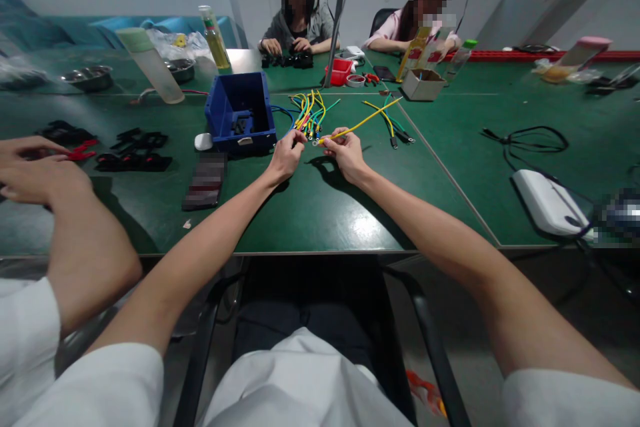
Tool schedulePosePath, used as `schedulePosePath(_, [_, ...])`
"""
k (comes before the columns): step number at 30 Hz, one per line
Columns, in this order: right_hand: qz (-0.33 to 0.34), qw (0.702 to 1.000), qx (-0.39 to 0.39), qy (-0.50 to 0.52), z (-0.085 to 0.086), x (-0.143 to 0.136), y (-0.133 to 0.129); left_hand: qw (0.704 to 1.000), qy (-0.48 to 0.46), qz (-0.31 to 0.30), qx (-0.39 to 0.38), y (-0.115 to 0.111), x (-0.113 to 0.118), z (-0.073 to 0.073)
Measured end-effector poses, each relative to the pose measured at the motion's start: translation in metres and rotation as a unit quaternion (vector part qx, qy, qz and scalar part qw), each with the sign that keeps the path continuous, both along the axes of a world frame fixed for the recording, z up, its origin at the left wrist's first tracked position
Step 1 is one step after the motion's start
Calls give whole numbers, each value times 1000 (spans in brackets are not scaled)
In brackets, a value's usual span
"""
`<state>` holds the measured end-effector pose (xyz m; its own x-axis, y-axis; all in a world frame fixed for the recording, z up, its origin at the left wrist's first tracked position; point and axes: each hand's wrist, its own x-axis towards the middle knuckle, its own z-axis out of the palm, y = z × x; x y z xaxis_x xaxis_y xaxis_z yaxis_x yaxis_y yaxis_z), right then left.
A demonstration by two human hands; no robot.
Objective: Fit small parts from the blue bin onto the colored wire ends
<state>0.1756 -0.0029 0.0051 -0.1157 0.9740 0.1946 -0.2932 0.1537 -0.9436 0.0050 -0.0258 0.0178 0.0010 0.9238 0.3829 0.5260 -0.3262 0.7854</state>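
Observation:
My right hand (346, 152) pinches a yellow cable (373, 120) near its end, where a small ring terminal points toward my left hand. The cable's free length slants up to the right, above a few yellow and green cables (390, 121) with dark ends. My left hand (289, 155) has its thumb and fingertips closed together beside a loose pile of yellow, green and blue cables (311, 110). What those fingertips hold, if anything, is too small to make out. Several metal terminals lie at the pile's near end, between my hands.
Left of the pile stands a blue bin (241, 113) with dark parts inside. A phone (206, 180) and a white case (203, 141) lie by it. Farther left, a co-worker's hands (45, 163) are beside black parts (135, 150). A white power adapter (550, 203) sits at the right.

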Motion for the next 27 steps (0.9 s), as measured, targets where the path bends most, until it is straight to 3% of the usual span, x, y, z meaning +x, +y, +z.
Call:
schedulePosePath(5, [-6, 999, -28, 35, 3, 5, 2, 998, 53, -30, 16, 7, -9, -9])
schedulePosePath(11, [-1, 999, -31, 21, 2, 5, 2, 995, -51, -90, -9, 10, -7, -17])
schedulePosePath(18, [5, 1000, -15, 20, -1, 5, 2, 995, -67, -80, -3, 7, -4, -14])
schedulePosePath(27, [3, 1000, -10, 4, 2, 5, 0, 998, 21, -50, 34, 4, -6, -9])
